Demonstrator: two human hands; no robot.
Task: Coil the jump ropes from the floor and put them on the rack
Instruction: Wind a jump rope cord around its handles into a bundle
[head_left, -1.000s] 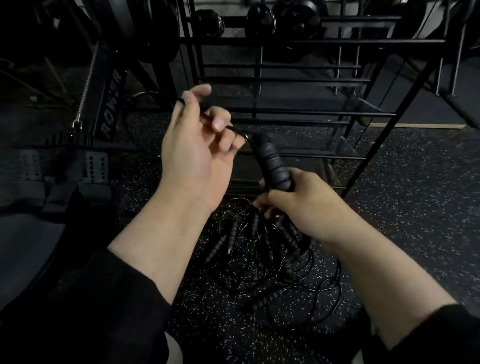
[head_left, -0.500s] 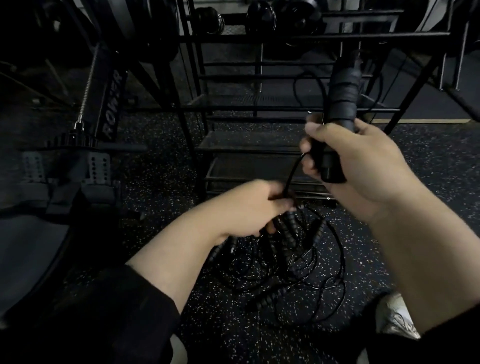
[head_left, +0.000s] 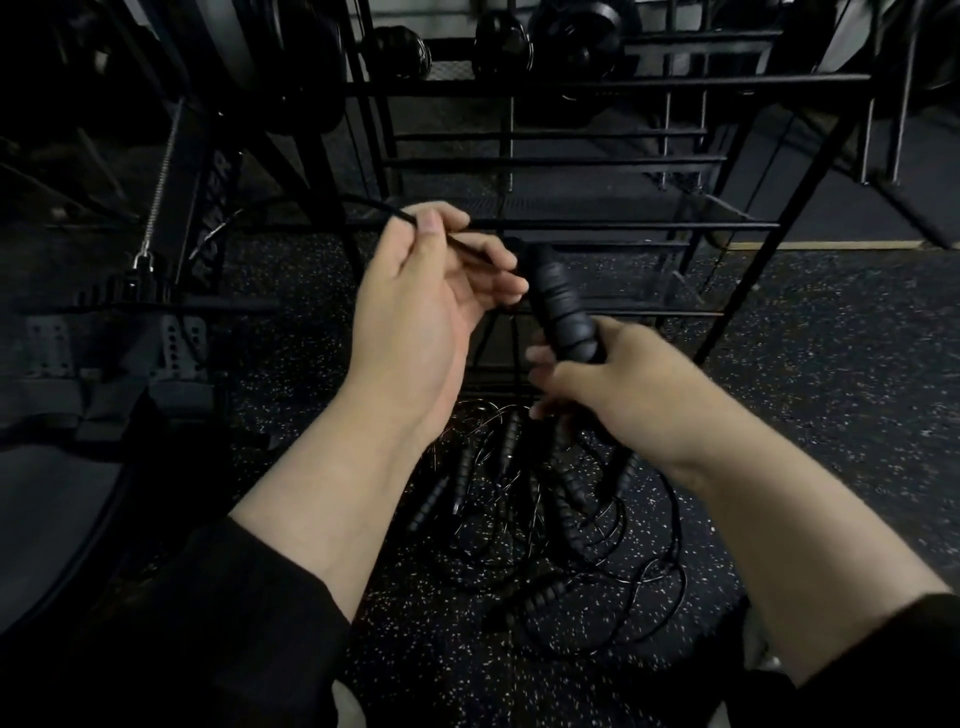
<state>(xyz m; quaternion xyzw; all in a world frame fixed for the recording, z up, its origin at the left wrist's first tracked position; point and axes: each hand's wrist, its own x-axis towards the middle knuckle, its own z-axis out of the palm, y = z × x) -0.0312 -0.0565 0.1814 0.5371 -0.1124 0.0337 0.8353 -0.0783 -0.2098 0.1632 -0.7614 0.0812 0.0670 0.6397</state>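
My right hand (head_left: 608, 395) grips the black ribbed handles (head_left: 563, 312) of a jump rope, held upright in front of me. From the handles' top a thin black cord (head_left: 467, 249) runs left through my left hand (head_left: 431, 306), which pinches it between thumb and fingers. Below both hands a tangled pile of jump ropes (head_left: 545, 509) with several ribbed handles lies on the speckled floor. The black metal rack (head_left: 582, 226) with horizontal bars stands just beyond my hands.
Dumbbells (head_left: 501, 39) sit on the rack's top shelf. A black machine frame with a spring (head_left: 161, 171) and perforated plates stands at the left. Speckled rubber floor (head_left: 841, 364) stretches to the right, and a light shoe tip (head_left: 769, 665) shows at bottom right.
My right hand has come down and left with the handles from up by the rack. My left hand has risen from the pile, drawing the cord up and to the left.
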